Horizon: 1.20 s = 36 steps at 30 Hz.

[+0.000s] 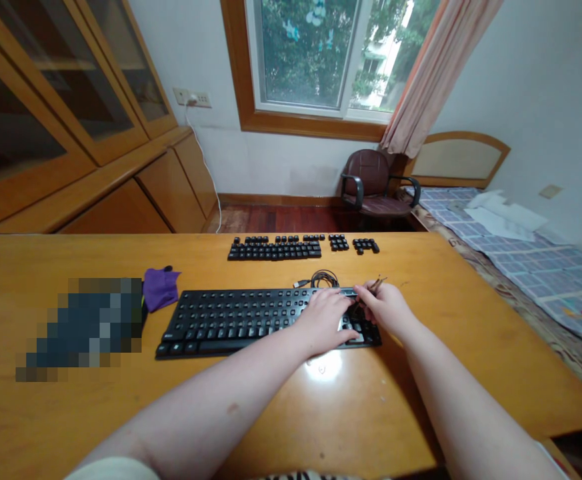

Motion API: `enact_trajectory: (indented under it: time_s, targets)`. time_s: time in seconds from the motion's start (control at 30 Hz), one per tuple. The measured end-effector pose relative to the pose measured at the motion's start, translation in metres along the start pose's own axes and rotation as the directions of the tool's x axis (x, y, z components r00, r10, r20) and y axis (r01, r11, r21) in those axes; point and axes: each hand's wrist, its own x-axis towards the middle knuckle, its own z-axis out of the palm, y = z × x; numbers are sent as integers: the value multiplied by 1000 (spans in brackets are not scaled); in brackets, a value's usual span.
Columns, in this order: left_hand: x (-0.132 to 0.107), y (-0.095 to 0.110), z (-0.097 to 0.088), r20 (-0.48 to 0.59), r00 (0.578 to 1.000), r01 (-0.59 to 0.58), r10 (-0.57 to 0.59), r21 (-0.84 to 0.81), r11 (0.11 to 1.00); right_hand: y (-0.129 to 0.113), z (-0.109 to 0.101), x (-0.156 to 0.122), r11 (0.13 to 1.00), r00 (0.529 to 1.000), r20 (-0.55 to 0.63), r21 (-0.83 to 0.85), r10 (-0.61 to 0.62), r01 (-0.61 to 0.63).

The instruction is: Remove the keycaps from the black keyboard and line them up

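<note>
A black keyboard (pixel 241 313) lies on the wooden desk, with many of its keycaps off and bare switch posts showing. My left hand (pixel 323 321) rests palm down across its right part, thumb apart from the fingers, steadying nothing I can see inside the grasp. Close beside it, my right hand (pixel 385 308) is closed around a thin brown tool (pixel 379 283) with two narrow ends sticking up. The tool's lower end is hidden by the fingers over the number pad. Loose black keycaps (pixel 275 251) are laid out in keyboard order behind the keyboard.
A coiled black USB cable (pixel 325 277) lies just behind the keyboard. To the left are a purple cloth (pixel 161 289) and a blurred-out dark object (pixel 91 327). Smaller keycap groups (pixel 365 245) sit near the desk's far edge. Beyond stand an armchair (pixel 371 180) and a bed (pixel 521 267).
</note>
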Motion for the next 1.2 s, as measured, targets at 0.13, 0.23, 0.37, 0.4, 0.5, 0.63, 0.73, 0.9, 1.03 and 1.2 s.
enact_trajectory:
  time_s: [0.13, 0.23, 0.37, 0.4, 0.5, 0.63, 0.73, 0.9, 1.03, 1.2]
  targets:
    - [1, 0, 0, 15, 1000, -6, 5, 24, 1000, 2, 3, 0, 999, 999, 48, -43, 3, -1]
    - [2, 0, 0, 22, 1000, -7, 6, 32, 999, 1, 2, -1, 989, 992, 100, -122, -72, 84]
    - [1, 2, 0, 15, 1000, -6, 6, 25, 1000, -2, -1, -4, 871, 910, 156, -265, -384, 413]
    - [1, 4, 1, 13, 1000, -5, 5, 26, 1000, -3, -2, -4, 827, 876, 178, -289, -448, 482]
    - [3, 9, 6, -22, 998, 55, -54, 28, 998, -3, -1, -6, 713, 793, 232, -348, -564, 609]
    - [5, 10, 14, -110, 983, 142, -145, -40, 989, -4, 0, -8, 628, 739, 263, -397, -620, 669]
    - [5, 5, 17, -128, 987, 83, -93, -76, 994, -4, 2, -9, 614, 720, 271, -384, -639, 690]
    - [5, 1, 19, -139, 984, 101, -109, -63, 993, -2, 6, -9, 635, 733, 174, -397, -657, 663]
    - [5, 3, 16, -99, 992, 75, -77, -22, 997, 0, 12, -8, 664, 744, 70, -403, -664, 630]
    - [5, 3, 14, -88, 994, 64, -65, -3, 998, -8, 7, -13, 758, 801, -78, -388, -593, 524]
